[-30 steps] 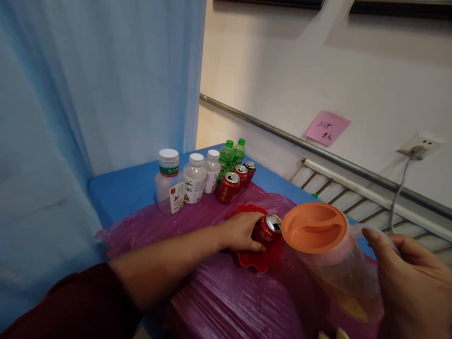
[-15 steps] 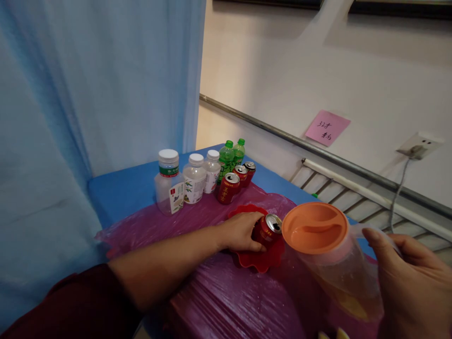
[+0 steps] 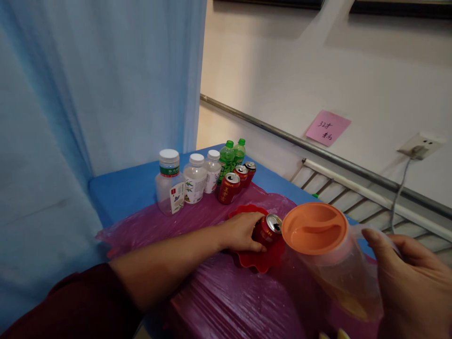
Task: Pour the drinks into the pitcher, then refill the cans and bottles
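My left hand (image 3: 243,231) is wrapped round an opened red drink can (image 3: 267,231), which leans to the right over a red scalloped dish (image 3: 259,263). In my right hand (image 3: 413,273) is the handle of a clear plastic pitcher (image 3: 348,282) with an orange lid (image 3: 315,228). The pitcher is tilted to the left, its lid close beside the can's top. Some yellowish liquid lies low in it. Whether any liquid passes between pitcher and can, I cannot tell.
Purple plastic sheeting (image 3: 226,292) covers part of a blue surface (image 3: 120,188). Behind the dish stand several red cans (image 3: 229,189), white-capped clear bottles (image 3: 194,181) and green bottles (image 3: 226,157). A blue curtain (image 3: 106,84) hangs left; a metal rail (image 3: 261,124) runs along the wall.
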Motion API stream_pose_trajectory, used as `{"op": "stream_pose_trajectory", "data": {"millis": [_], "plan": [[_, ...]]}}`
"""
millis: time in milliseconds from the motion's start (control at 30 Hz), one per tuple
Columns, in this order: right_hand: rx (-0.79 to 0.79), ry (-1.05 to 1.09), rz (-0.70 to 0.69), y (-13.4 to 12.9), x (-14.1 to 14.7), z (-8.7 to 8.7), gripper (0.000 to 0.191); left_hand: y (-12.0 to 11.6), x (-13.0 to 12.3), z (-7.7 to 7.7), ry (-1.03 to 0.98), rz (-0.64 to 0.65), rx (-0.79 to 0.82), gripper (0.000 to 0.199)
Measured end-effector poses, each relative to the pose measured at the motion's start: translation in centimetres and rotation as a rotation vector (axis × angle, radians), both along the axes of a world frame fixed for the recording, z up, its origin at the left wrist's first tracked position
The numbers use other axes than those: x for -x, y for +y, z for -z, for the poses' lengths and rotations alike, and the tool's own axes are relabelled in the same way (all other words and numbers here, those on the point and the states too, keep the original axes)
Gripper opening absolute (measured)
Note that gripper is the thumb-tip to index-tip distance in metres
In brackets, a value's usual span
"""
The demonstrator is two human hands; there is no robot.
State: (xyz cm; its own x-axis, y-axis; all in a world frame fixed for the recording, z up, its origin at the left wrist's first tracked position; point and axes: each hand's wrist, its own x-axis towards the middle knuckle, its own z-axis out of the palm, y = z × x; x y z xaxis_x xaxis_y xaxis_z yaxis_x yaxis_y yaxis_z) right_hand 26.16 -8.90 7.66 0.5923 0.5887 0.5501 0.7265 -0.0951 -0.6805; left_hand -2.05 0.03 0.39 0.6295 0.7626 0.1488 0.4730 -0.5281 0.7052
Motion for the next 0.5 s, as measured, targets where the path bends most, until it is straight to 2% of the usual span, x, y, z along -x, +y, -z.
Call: {"op": "stream_pose_trajectory", "data": {"millis": [267, 500], "plan": [[-0.033, 0.004, -0.033, 0.01, 0.11, -0.04, 0.039, -0.02, -0.05, 0.07, -0.01, -0.013, 0.006, 0.074], [0.0, -0.019, 0.008, 0.01, 0.08, -0.21, 0.034, -0.02, -0.04, 0.08, 0.0, -0.014, -0.006, 0.075]]}}
